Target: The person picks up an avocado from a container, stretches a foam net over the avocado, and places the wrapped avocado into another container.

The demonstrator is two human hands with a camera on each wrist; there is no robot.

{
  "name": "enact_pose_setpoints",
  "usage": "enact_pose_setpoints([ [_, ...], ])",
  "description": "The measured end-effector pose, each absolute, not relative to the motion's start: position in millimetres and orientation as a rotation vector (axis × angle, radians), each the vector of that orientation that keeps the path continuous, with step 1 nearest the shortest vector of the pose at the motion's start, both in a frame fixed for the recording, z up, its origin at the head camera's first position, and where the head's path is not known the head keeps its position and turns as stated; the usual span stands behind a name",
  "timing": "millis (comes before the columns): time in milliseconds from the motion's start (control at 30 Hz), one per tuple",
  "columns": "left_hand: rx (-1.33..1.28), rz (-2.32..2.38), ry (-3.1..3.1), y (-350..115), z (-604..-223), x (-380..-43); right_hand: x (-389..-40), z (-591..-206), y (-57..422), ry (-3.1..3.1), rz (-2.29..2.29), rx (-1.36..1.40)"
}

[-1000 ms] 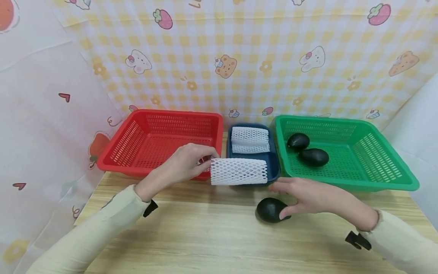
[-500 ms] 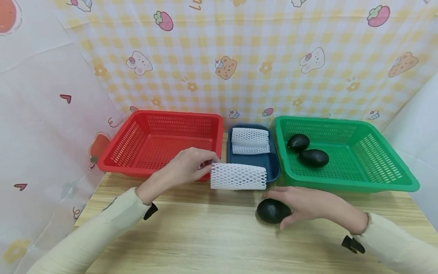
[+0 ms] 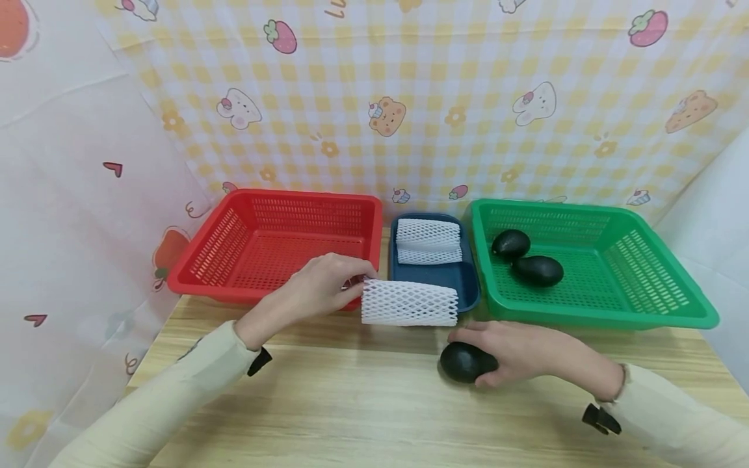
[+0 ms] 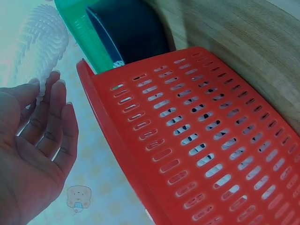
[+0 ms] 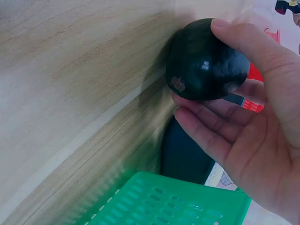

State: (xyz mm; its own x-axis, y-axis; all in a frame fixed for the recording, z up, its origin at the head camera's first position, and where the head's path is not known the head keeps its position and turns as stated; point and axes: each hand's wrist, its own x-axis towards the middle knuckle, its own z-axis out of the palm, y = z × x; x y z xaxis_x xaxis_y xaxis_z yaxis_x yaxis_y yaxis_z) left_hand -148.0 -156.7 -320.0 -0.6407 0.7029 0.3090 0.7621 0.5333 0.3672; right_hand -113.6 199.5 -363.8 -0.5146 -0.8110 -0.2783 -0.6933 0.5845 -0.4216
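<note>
My left hand (image 3: 324, 281) pinches one end of a white foam net sleeve (image 3: 409, 303) between thumb and fingers. The sleeve lies sideways in the head view, over the front edge of the dark blue tray (image 3: 433, 271). In the left wrist view its netting (image 4: 42, 37) sticks up from the fingertips. On the wooden table, my right hand (image 3: 517, 351) grips a dark avocado (image 3: 465, 363), thumb on one side and fingers on the other. A brown scar marks the same avocado (image 5: 201, 61) in the right wrist view.
More white foam net sleeves (image 3: 429, 240) lie in the blue tray. At left stands a red basket (image 3: 374, 221); at right a green basket (image 3: 673, 279) holds two avocados (image 3: 537, 270). A patterned cloth (image 3: 421, 149) hangs behind them.
My right hand has come down and nearer to me, its thumb and fingers closing round the avocado on the table. The left hand and its foam net sleeve have dropped slightly in view.
</note>
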Motion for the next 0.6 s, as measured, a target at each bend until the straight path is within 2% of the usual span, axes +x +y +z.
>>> enact_pose_setpoints([
  [600,-1.255,-0.772,-2.642,-157.6,-319.9,-148.7,-110.4,-344.2,202.9,2.509,-0.347,-1.349],
])
